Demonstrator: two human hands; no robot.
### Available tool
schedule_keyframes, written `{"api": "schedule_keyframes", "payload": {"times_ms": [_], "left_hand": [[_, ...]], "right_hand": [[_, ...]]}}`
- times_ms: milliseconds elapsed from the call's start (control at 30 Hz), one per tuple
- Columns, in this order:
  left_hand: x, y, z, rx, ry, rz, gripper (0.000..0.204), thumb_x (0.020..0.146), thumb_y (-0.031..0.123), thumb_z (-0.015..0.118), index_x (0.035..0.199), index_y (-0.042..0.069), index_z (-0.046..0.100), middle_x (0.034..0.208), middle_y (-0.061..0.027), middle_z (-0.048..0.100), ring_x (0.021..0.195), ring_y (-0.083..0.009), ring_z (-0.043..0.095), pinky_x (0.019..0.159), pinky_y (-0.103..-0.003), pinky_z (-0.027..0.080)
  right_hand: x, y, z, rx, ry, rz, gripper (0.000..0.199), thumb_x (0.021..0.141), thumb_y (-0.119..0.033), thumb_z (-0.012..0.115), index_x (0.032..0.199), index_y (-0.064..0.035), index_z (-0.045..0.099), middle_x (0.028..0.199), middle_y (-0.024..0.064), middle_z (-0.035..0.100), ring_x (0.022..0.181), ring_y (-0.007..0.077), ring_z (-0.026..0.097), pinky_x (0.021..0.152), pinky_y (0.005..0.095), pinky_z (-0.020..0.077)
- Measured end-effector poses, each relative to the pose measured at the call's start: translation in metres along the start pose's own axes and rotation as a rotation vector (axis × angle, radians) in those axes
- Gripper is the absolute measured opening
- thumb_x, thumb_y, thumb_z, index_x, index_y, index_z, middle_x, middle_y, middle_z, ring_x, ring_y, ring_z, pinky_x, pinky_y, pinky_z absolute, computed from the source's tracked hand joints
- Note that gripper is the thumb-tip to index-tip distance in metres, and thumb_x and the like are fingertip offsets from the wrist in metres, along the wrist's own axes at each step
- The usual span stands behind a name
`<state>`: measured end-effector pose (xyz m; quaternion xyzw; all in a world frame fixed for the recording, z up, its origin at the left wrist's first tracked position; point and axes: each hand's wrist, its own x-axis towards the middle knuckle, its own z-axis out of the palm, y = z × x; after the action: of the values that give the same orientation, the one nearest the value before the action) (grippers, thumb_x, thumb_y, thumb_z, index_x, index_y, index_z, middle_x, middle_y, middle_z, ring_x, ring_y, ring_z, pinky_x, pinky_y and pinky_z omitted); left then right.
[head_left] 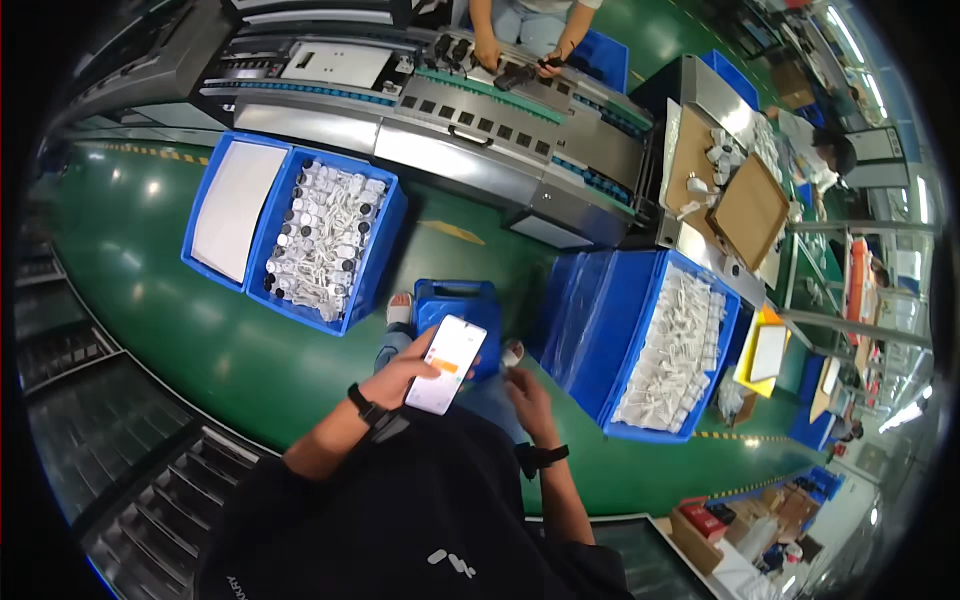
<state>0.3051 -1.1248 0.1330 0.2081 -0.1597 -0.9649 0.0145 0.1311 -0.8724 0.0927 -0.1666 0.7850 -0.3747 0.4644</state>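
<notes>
On the green floor [230,340] at far left stand two blue bins side by side, one covered by a white sheet [237,208], the other [330,240] heaped with small white parts, within reach of the seated person. The left hand [405,378] holds a white phone [447,363] tilted up, screen facing the eyes, its grip wrapped round the lower edge. The right hand [527,395] hangs just right of the phone, apart from it; its grip looks loosely curled, and I cannot tell whether it holds anything. Farther right, a lined blue bin [665,345] is packed with white pieces.
</notes>
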Motion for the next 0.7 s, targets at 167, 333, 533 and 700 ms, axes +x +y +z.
{"api": "schedule_keyframes", "payload": {"times_ms": [167, 333, 533, 700], "left_hand": [[0.005, -0.061, -0.003, -0.139, 0.219, -0.036, 0.079, 0.082, 0.006, 0.062, 0.156, 0.007, 0.033, 0.137, -0.0263, 0.059, 0.118, -0.0393, 0.066, 0.097, -0.053, 0.057], [0.020, -0.124, -0.057, -0.082, 0.232, -0.157, 0.078, 0.083, 0.004, 0.060, 0.156, 0.008, 0.032, 0.138, -0.0243, 0.059, 0.121, -0.0377, 0.065, 0.101, -0.049, 0.055], [0.061, -0.124, -0.101, 0.037, 0.287, -0.236, 0.080, 0.082, 0.000, 0.058, 0.156, 0.007, 0.031, 0.142, -0.0235, 0.058, 0.124, -0.0353, 0.064, 0.103, -0.046, 0.054], [0.108, -0.102, -0.142, -0.015, 0.313, -0.091, 0.082, 0.082, 0.002, 0.060, 0.158, 0.009, 0.029, 0.142, -0.0242, 0.057, 0.126, -0.0375, 0.063, 0.106, -0.049, 0.052]], "right_hand": [[0.084, 0.117, -0.005, -0.280, -0.218, 0.036, 0.048, 0.094, -0.025, 0.072, 0.137, -0.0055, 0.061, 0.123, 0.0170, 0.072, 0.112, 0.0302, 0.070, 0.099, 0.0368, 0.0529], [0.196, 0.185, 0.023, -0.621, -0.282, 0.009, 0.060, 0.087, -0.032, 0.075, 0.139, -0.0082, 0.059, 0.138, 0.0196, 0.062, 0.121, 0.0396, 0.063, 0.104, 0.0451, 0.0506], [0.300, 0.232, 0.042, -0.816, -0.058, -0.138, 0.062, 0.085, -0.034, 0.076, 0.141, -0.0148, 0.058, 0.151, 0.0193, 0.048, 0.128, 0.0420, 0.056, 0.106, 0.0510, 0.0491], [0.325, 0.232, 0.057, -0.935, -0.250, 0.032, 0.061, 0.084, -0.040, 0.076, 0.138, -0.0187, 0.059, 0.151, 0.0185, 0.048, 0.124, 0.0423, 0.059, 0.102, 0.0531, 0.0522]]}}
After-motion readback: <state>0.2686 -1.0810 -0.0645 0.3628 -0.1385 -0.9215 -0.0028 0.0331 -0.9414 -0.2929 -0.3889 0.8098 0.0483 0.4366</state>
